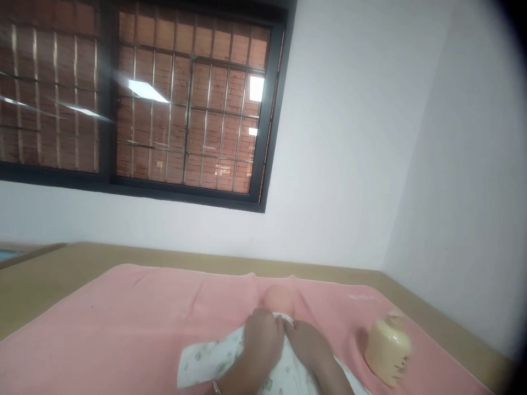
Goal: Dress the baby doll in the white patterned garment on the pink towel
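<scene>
Both my hands rest on a white patterned garment [206, 359] that covers a doll lying on a pink towel [135, 318]. The doll's bald head [280, 299] shows just beyond my fingers. My left hand [261, 337] lies palm down on the cloth with its fingers curled over it. My right hand [307, 343] presses on the cloth beside it, fingers together. A cream bottle [389, 348] stands tilted on the towel to the right of my right hand.
The pink towel covers a tan surface [49, 274] that meets white walls [349, 137] at the back and right. A dark-framed barred window [185, 104] with a brick wall behind it fills the upper left.
</scene>
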Tool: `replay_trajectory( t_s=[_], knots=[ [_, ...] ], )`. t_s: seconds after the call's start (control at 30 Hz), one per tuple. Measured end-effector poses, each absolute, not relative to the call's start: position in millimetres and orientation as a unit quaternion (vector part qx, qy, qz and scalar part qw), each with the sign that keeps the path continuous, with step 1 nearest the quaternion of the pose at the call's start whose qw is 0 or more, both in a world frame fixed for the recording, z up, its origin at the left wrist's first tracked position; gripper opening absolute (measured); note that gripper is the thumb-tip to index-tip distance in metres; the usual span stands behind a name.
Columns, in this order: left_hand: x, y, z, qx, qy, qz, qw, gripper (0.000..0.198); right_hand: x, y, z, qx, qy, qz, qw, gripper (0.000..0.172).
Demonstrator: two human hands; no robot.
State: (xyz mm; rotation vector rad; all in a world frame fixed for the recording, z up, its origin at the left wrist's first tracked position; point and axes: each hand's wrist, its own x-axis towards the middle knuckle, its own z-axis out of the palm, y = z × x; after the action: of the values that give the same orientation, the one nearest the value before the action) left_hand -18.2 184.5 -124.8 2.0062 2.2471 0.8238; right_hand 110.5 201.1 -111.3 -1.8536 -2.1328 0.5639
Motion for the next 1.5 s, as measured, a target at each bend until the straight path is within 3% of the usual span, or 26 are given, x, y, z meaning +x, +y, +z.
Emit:
replay_trajectory(
  t_s=[0.17, 0.33, 0.63, 0.87, 1.1, 1.3, 1.5],
  knots=[
    [-21, 181, -122, 0.660, 0.715, 0.229, 0.029, 0.060, 109, 199, -114, -0.636, -0.746, 0.143, 0.136, 0.059],
    [-25, 185, -122, 0.654, 0.723, 0.217, 0.043, 0.062, 102, 191, -111, -0.624, -0.762, 0.036, 0.171, 0.053],
    [-16, 180, -121, 0.660, 0.701, 0.270, -0.018, 0.042, 117, 204, -118, -0.625, -0.745, 0.173, 0.153, 0.064],
    [-22, 182, -117, 0.650, 0.730, 0.203, 0.053, 0.062, 101, 191, -109, -0.634, -0.748, 0.058, 0.185, 0.051],
    [-14, 178, -118, 0.665, 0.698, 0.263, -0.023, 0.040, 111, 200, -115, -0.648, -0.727, 0.166, 0.154, 0.061],
    [-20, 180, -116, 0.649, 0.734, 0.195, 0.046, 0.052, 101, 192, -111, -0.654, -0.726, 0.097, 0.187, 0.045],
    [-16, 180, -122, 0.651, 0.723, 0.230, 0.027, 0.047, 111, 201, -117, -0.662, -0.709, 0.188, 0.157, 0.053]
  ],
)
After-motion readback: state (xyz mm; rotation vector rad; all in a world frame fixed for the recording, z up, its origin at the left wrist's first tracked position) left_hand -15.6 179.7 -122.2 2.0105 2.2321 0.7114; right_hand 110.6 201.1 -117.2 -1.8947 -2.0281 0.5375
